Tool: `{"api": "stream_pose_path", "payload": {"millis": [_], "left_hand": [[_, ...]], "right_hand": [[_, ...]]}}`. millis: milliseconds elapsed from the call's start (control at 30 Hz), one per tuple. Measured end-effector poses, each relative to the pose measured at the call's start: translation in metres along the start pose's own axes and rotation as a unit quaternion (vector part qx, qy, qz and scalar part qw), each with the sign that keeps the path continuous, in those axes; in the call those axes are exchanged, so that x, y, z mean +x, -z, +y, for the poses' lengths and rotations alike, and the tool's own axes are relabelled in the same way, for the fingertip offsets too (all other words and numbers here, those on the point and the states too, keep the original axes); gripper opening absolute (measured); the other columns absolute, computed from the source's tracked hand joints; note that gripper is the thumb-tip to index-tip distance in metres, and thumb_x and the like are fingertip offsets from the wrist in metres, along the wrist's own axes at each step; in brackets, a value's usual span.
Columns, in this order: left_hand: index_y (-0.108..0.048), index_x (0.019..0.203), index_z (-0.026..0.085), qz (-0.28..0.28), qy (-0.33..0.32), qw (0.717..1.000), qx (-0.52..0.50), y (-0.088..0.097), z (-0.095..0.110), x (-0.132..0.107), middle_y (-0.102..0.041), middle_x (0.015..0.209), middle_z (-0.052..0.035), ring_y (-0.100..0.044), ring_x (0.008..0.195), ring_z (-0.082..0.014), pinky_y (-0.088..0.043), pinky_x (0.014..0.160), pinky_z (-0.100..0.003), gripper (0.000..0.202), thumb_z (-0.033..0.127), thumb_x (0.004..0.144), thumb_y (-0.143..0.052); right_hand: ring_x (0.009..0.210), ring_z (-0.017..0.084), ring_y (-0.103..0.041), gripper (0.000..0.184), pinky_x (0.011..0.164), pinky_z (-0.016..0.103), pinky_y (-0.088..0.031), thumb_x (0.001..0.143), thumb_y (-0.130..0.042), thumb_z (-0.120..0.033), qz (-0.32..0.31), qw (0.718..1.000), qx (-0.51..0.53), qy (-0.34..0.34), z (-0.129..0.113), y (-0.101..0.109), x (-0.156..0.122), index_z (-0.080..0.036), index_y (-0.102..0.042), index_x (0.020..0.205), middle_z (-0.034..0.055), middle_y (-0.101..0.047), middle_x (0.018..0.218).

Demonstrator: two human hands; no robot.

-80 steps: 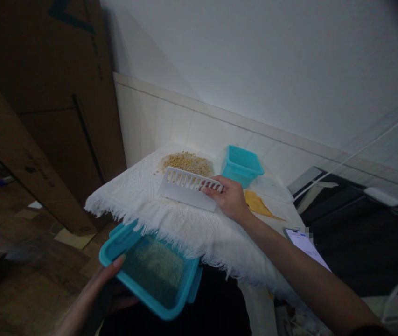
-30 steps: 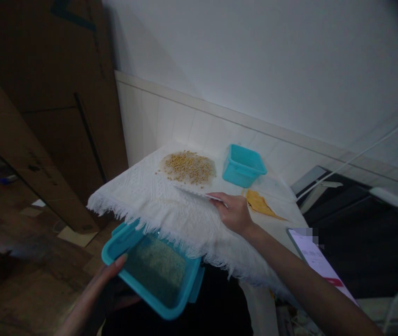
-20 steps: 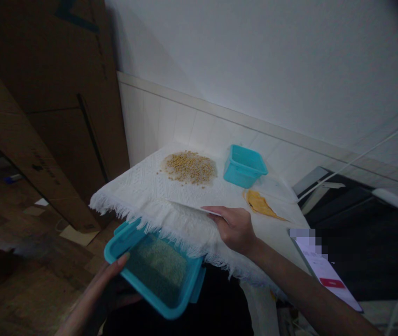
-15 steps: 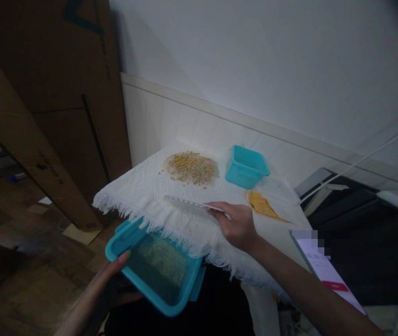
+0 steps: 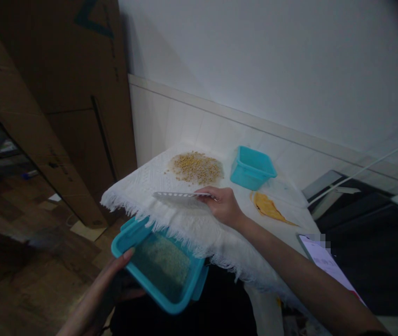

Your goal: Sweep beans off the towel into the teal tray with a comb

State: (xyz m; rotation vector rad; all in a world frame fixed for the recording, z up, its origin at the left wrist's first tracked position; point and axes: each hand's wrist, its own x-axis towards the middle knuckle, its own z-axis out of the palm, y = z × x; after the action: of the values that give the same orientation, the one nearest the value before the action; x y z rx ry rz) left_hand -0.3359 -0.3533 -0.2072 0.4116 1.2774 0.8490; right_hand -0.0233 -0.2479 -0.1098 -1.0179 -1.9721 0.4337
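Note:
A turquoise plastic container (image 5: 176,307) is tilted in my left hand (image 5: 115,275), thumb over its rim, below the front edge of the table. Inside lie small pale grains (image 5: 171,256), partly in shadow. My right hand (image 5: 222,206) pinches the end of a thin flat white piece (image 5: 176,196) with a row of holes or notches along its edge. It is held nearly level above the white fringed cloth (image 5: 129,189). Beyond it, a pile of yellow beans mixed with pale grains (image 5: 197,168) is spread on the cloth.
A second turquoise container (image 5: 251,175) stands by the wall, with a yellow cloth-like piece (image 5: 270,208) in front of it. To the right are a lit phone or tablet (image 5: 330,268) and a white cable (image 5: 363,168). Large cardboard boxes (image 5: 76,140) stand at left.
My right hand has shifted a little left and up with the white piece, which now shows its notched edge more plainly. My left hand still holds the container. The view has shifted slightly.

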Motion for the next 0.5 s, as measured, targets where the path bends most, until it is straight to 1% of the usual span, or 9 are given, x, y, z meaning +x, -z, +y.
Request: {"api": "stream_pose_path", "payload": {"millis": [67, 133, 200, 267, 367, 433, 500], "left_hand": [[-0.057, 0.154, 0.025, -0.006, -0.001, 1.0, 0.004, 0.0, 0.001, -0.002, -0.075, 0.147, -0.0192, -0.074, 0.13, -0.0485, -0.07, 0.091, -0.056, 0.101, 0.07, 0.07, -0.091], [-0.056, 0.155, 0.027, -0.012, -0.002, 1.0, 0.01, -0.001, 0.003, -0.005, -0.076, 0.148, -0.0179, -0.075, 0.127, -0.0481, -0.071, 0.087, -0.055, 0.1, 0.071, 0.071, -0.09], [-0.055, 0.156, 0.029, -0.011, -0.003, 1.0, 0.011, -0.003, 0.004, -0.007, -0.076, 0.147, -0.0175, -0.075, 0.128, -0.0489, -0.072, 0.085, -0.055, 0.1, 0.072, 0.072, -0.089], [-0.055, 0.156, 0.027, -0.005, -0.004, 1.0, 0.01, -0.004, 0.005, -0.008, -0.077, 0.146, -0.0182, -0.072, 0.131, -0.0504, -0.072, 0.086, -0.056, 0.102, 0.072, 0.07, -0.09], [-0.055, 0.156, 0.025, -0.01, 0.0, 1.0, 0.007, -0.004, 0.004, -0.007, -0.076, 0.147, -0.0195, -0.068, 0.137, -0.0524, -0.071, 0.09, -0.059, 0.106, 0.071, 0.068, -0.092], [-0.054, 0.156, 0.026, -0.019, 0.006, 1.0, 0.008, -0.003, 0.002, -0.006, -0.073, 0.152, -0.0188, -0.065, 0.14, -0.053, -0.069, 0.095, -0.061, 0.109, 0.073, 0.066, -0.092], [-0.053, 0.157, 0.028, -0.016, 0.007, 1.0, 0.006, -0.005, 0.001, -0.005, -0.071, 0.156, -0.0175, -0.065, 0.141, -0.0518, -0.067, 0.101, -0.061, 0.11, 0.075, 0.065, -0.092]], "right_hand": [[0.088, 0.022, -0.085, 0.024, 0.081, 0.031, -0.067, 0.093, -0.07, -0.016, -0.004, 1.0, -0.005, 0.003, -0.005, 0.004, -0.011, -0.029, -0.089, 0.1, 0.0009, -0.088, 0.097], [0.087, 0.021, -0.085, 0.026, 0.08, 0.03, -0.068, 0.094, -0.068, -0.017, -0.007, 1.0, -0.011, 0.008, -0.01, 0.007, -0.019, -0.03, -0.089, 0.101, 0.0003, -0.089, 0.096], [0.086, 0.021, -0.085, 0.027, 0.078, 0.03, -0.068, 0.095, -0.067, -0.018, -0.004, 1.0, -0.021, 0.016, -0.017, 0.011, -0.024, -0.03, -0.089, 0.102, 0.0, -0.089, 0.096], [0.085, 0.021, -0.086, 0.025, 0.078, 0.03, -0.069, 0.096, -0.066, -0.021, 0.014, 0.998, -0.051, 0.016, -0.025, 0.018, -0.029, -0.031, -0.089, 0.102, -0.0004, -0.089, 0.095], [0.084, 0.022, -0.086, 0.023, 0.076, 0.031, -0.07, 0.099, -0.066, -0.025, 0.09, 0.985, -0.146, -0.001, -0.04, 0.033, -0.047, -0.031, -0.088, 0.102, 0.0001, -0.089, 0.096], [0.078, 0.022, -0.085, 0.022, 0.069, 0.03, -0.068, 0.1, -0.066, -0.026, 0.149, 0.961, -0.231, -0.015, -0.048, 0.043, -0.066, -0.03, -0.088, 0.104, 0.0014, -0.089, 0.096], [0.066, 0.021, -0.083, 0.022, 0.061, 0.028, -0.066, 0.102, -0.065, -0.026, 0.186, 0.932, -0.311, -0.014, -0.055, 0.049, -0.088, -0.029, -0.086, 0.107, 0.0022, -0.089, 0.095]]}}
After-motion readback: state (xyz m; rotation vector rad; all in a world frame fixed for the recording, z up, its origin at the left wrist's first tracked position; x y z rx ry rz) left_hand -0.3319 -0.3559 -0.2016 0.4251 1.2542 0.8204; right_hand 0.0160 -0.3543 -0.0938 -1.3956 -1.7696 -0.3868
